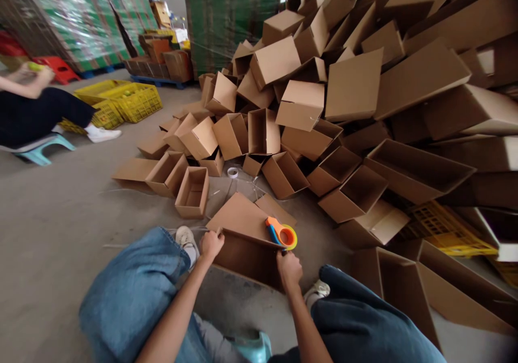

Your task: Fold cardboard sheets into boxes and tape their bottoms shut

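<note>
Box: a brown carton (243,228) lies on the floor (56,228) between the person's knees, closed flaps turned up, its near side wall facing the camera.
Left hand: the left hand (211,243) sits at the box's left corner, fingers curled over the edge and gripping the cardboard to steady it.
Right hand: the right hand (288,269) is at the right end of the near top edge, fingers closed; it seems to hold the handle of the dispenser, though the handle itself is hidden under the hand.
Dispenser: an orange tape dispenser (281,234) with a yellow-rimmed roll rests on the box's top face near the right corner, touching the cardboard.
Step in hand: by my reading, taping the flaps shut, with the dispenser at one end of the seam.
Next move calls for: a steady draw of the dispenser across the top while the left hand keeps the box from sliding, then a clean tear of the tape.
Around: a tall pile (364,82) of made-up open boxes fills the right and far side; a spare tape roll (232,172) lies on the floor beyond the box.
Nearby: another person (36,109) sits on a low stool at far left, beside yellow crates (129,101).
</note>
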Demonstrator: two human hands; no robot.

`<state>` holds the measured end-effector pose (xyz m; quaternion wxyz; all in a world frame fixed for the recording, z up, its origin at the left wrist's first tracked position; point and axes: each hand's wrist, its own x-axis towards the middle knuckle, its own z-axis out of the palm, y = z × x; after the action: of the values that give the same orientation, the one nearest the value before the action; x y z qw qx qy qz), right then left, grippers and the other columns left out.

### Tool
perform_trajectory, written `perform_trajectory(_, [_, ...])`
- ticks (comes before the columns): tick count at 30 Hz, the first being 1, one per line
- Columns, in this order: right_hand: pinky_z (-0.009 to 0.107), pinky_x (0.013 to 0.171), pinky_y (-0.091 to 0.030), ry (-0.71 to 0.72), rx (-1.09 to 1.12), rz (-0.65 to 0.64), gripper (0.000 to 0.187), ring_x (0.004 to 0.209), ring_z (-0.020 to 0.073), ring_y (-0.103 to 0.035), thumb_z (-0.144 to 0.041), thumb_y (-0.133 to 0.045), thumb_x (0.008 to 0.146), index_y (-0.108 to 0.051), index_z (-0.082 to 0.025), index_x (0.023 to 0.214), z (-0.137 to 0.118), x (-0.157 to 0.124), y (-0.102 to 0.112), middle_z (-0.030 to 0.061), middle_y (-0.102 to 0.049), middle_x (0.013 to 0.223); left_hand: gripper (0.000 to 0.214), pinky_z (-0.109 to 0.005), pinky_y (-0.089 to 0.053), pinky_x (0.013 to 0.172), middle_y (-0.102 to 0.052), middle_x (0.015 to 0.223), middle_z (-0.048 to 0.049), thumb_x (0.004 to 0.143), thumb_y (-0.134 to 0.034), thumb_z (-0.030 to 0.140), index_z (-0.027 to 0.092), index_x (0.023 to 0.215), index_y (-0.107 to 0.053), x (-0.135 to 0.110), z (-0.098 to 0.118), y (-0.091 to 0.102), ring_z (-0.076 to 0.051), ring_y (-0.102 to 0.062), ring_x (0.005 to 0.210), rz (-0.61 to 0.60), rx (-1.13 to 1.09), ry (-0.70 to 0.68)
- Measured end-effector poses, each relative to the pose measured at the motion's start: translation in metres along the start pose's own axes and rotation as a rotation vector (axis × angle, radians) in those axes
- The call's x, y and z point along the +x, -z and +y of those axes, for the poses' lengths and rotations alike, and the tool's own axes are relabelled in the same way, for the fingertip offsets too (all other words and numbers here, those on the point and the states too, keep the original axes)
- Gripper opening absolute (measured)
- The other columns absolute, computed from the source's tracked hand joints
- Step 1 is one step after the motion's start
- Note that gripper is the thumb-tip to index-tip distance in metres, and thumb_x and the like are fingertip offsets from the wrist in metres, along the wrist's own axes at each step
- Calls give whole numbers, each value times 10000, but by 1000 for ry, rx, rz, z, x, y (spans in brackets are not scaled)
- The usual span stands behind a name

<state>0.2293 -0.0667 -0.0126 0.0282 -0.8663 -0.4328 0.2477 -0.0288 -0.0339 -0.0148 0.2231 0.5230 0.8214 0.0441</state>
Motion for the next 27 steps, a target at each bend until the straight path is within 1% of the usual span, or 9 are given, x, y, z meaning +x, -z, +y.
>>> perform_trajectory(3, [418, 818, -506, 12, -9, -4, 428, 945, 332, -685, -393, -415, 924, -698, -76, 978, -1, 0, 2, 251, -691, 986, 463, -392, -487, 807, -699, 939, -271, 845, -464, 402, 43, 931, -744, -2, 2, 1, -351, -672, 942, 25, 68, -7])
perform_trajectory(8, [356, 794, -520, 45, -48, -37, 417, 942, 296, -693, -380, -399, 932, -706, -105, 999, 1, 2, 6, 209, -712, 979, 448, -314, -500, 772, -722, 949, -208, 874, -437, 397, 79, 947, -744, 1, 1, 2, -277, -688, 924, -15, 165, 5])
perform_trajectory(13, [349, 786, -522, 46, -62, -54, 464, 951, 304, -691, -425, -376, 937, -711, -112, 1007, 2, 0, 11, 207, -713, 997, 426, -280, -493, 749, -725, 968, -194, 871, -460, 405, 95, 958, -739, 5, -4, 4, -257, -687, 937, -36, 193, -24])
perform_trajectory(20, [333, 756, -525, 26, -26, -74, 519, 957, 315, -688, -524, -420, 906, -724, -111, 985, 4, -2, 18, 219, -710, 1008, 428, -288, -486, 743, -720, 987, -210, 869, -474, 406, 77, 965, -731, 5, -6, 7, -267, -686, 943, -61, 191, -41])
perform_trajectory(27, [335, 751, -522, 43, -9, -77, 493, 955, 320, -688, -499, -434, 902, -732, -111, 961, 9, 3, 15, 220, -713, 995, 407, -268, -469, 746, -728, 997, -183, 873, -481, 409, 104, 942, -741, 7, -7, 10, -251, -683, 952, -68, 203, -50])
